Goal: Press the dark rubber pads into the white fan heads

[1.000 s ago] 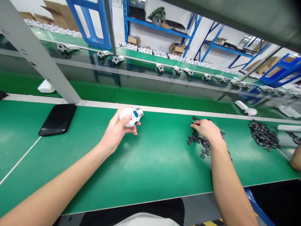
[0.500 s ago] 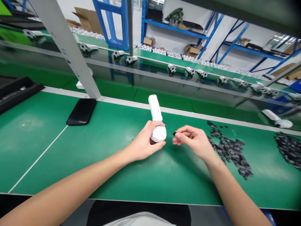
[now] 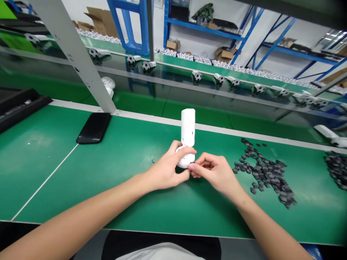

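Observation:
My left hand (image 3: 170,168) is closed around the round head of a white plastic device (image 3: 188,126), whose flat handle points away from me, toward the back rail. Thumb and fingers of my right hand (image 3: 214,169) are pinched at the head's right side. A small black piece (image 3: 192,163) shows at those fingertips, against the white head; most of it is hidden. To the right of my right hand, a loose spread of small dark plastic pieces (image 3: 268,173) lies on the green table (image 3: 130,206).
A black phone-like slab (image 3: 94,128) lies at left beside a slanting metal post (image 3: 78,57). Another dark pile (image 3: 337,169) sits far right. Behind the rail, a green conveyor (image 3: 141,99) carries white devices, and football-patterned ones (image 3: 197,76) stand in a row beyond.
My right hand has moved left and brought the black piece to the white head. The device in my left hand has turned, its handle now pointing straighter away. White devices on the conveyor have shifted right.

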The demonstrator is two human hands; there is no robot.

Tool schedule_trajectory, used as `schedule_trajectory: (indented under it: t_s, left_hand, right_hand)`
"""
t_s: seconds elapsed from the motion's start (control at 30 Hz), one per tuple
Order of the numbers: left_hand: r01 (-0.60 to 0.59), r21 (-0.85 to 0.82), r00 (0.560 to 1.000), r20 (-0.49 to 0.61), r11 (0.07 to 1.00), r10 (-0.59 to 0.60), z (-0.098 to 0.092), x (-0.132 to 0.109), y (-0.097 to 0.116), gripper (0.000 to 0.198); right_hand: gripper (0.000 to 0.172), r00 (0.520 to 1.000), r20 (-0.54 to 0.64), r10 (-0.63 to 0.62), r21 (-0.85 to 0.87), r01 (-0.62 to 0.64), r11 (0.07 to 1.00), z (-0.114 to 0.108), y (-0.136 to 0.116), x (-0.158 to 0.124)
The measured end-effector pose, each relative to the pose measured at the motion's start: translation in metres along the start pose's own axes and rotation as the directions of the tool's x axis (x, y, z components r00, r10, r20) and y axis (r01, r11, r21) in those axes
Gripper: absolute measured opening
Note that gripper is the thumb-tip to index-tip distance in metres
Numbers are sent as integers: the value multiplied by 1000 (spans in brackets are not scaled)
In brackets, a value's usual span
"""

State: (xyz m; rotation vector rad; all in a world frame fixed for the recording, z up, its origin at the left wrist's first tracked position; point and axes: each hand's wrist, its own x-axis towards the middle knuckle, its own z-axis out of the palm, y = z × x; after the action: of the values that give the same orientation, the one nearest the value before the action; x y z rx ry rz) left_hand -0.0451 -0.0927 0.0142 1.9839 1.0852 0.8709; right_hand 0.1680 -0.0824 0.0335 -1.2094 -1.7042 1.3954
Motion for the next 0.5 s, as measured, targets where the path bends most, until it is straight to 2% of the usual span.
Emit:
schedule_trajectory:
  t_s: [0.1, 0.27, 0.37, 0.43, 0.5]
  left_hand:
    - [33, -6, 999, -1, 999, -33, 1, -1, 2, 60]
    - [29, 5, 997, -68, 1000, -29, 4, -1, 3, 46]
    - [12, -7, 998, -54, 1000, -12, 3, 1, 4, 45]
    - [16, -7, 999, -36, 1000, -16, 2, 3, 5, 44]
    - [18, -15, 1000, -24, 1000, -18, 1, 5, 6, 41]
  right_hand:
    - [28, 997, -52, -65, -129, 58, 990, 1, 2, 0]
    - [25, 985, -61, -158, -225, 141, 964, 2, 8, 1]
    - [27, 977, -69, -203, -269, 178, 947, 3, 14, 4]
    - [26, 971, -20, -239, -303, 222, 927, 2, 15, 6]
    - [23, 960, 88, -264, -339, 278, 899, -3, 10, 8]
